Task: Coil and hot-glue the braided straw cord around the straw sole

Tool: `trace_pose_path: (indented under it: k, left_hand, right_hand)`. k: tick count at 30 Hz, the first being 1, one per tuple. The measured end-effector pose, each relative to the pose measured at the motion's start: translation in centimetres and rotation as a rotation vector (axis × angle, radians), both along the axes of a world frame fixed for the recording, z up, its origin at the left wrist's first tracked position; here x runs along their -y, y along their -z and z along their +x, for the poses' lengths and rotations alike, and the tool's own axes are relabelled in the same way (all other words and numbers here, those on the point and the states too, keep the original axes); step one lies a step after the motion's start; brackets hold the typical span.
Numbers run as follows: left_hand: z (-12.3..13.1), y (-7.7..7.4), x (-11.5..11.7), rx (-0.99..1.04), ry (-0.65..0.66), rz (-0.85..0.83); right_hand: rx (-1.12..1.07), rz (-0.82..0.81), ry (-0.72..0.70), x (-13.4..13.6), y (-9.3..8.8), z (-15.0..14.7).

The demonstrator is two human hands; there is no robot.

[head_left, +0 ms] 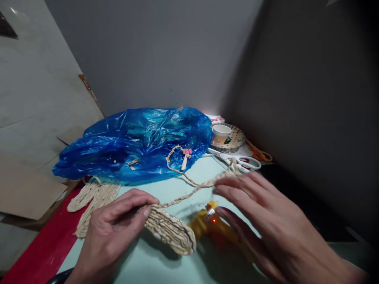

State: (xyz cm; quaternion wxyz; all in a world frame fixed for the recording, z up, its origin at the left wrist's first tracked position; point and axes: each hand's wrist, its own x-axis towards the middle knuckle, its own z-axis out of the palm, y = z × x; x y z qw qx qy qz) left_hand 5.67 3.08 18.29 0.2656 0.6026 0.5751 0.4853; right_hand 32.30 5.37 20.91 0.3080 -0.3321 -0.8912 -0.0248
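My left hand [114, 232] is closed, its thumb and fingers pinching a flat oval coil of braided straw cord [170, 230]. From the coil's upper end, a loose length of the cord [183, 198] runs right and upward. My right hand [263, 217] is slightly blurred, with thumb and fingers apart near that cord and nothing visibly gripped. Below its thumb is a blurred yellow tool [203, 223] with a small red light, which looks like a glue gun. A pink binder clip [187, 151] clamps the far end of a thin braid by the blue bag.
A crumpled blue plastic bag [142, 138] spreads across the back. Right of it are a paper cup [221, 136] on a woven tray [237, 138], white-handled scissors [247, 161] and orange-handled scissors [262, 155]. Finished-looking coiled straw pieces [97, 201] lie at left. A grey wall stands behind.
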Motion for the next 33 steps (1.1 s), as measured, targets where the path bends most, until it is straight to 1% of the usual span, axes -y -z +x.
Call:
trace_pose_path:
  k: [2,4,6,9,10,11,12,13,16,18,21,24,26,28,33]
  left_hand:
    - [0.0,0.2,0.0,-0.028,0.049,-0.028]
    - [0.1,0.4,-0.3,-0.028,0.052,-0.055]
    - [0.2,0.5,-0.5,-0.022,0.048,-0.068]
    - [0.6,0.6,-0.7,-0.024,0.054,-0.078]
    - [0.8,0.6,-0.7,-0.012,0.04,-0.09]
    - [1.1,0.5,-0.6,0.013,0.013,-0.111]
    - [1.3,0.5,-0.5,0.043,-0.023,-0.138]
    - [1.5,0.4,-0.5,0.071,-0.062,-0.169]
    - [1.9,0.4,-0.4,0.118,-0.081,-0.231]
    - [2.2,0.5,-0.4,0.17,-0.111,-0.264]
    - [2.5,0.6,-0.3,0.261,-0.194,-0.307]
    - [2.6,0.5,-0.2,0.247,-0.215,-0.333]
    - [2.6,0.4,-0.2,0.228,-0.232,-0.356]
    - [2.6,0.4,-0.2,0.224,-0.237,-0.36]
    - [2.6,0.6,-0.3,0.241,-0.239,-0.331]
  right_hand:
    - [-0.006,0.053,-0.02,-0.6,-0.7,-1.5]
    - [0.012,0.045,-0.069,-1.1,-0.8,-2.7]
    - [0.063,-0.063,-0.135,-1.5,-0.5,-3.3]
    - [0.151,-0.328,-0.195,-1.8,0.1,-3.2]
    - [0.153,-0.376,-0.201,-1.8,0.3,-3.0]
    - [0.137,-0.38,-0.213,-1.8,0.6,-2.9]
    - [0.107,-0.348,-0.223,-1.7,0.8,-2.8]
    - [0.068,-0.279,-0.23,-1.7,1.0,-2.7]
    - [0.011,-0.09,-0.22,-1.4,1.8,-3.0]
    - [0.012,-0.038,-0.209,-1.1,2.2,-3.2]
    - [-0.013,0.026,-0.208,-0.8,2.9,-3.5]
    - [-0.058,0.102,-0.218,-0.7,3.4,-3.6]
    - [-0.043,0.079,-0.238,-0.7,3.5,-3.6]
    - [-0.012,0.014,-0.245,-0.7,3.3,-3.6]
    - [-0.058,-0.072,-0.238,-0.9,2.7,-3.4]
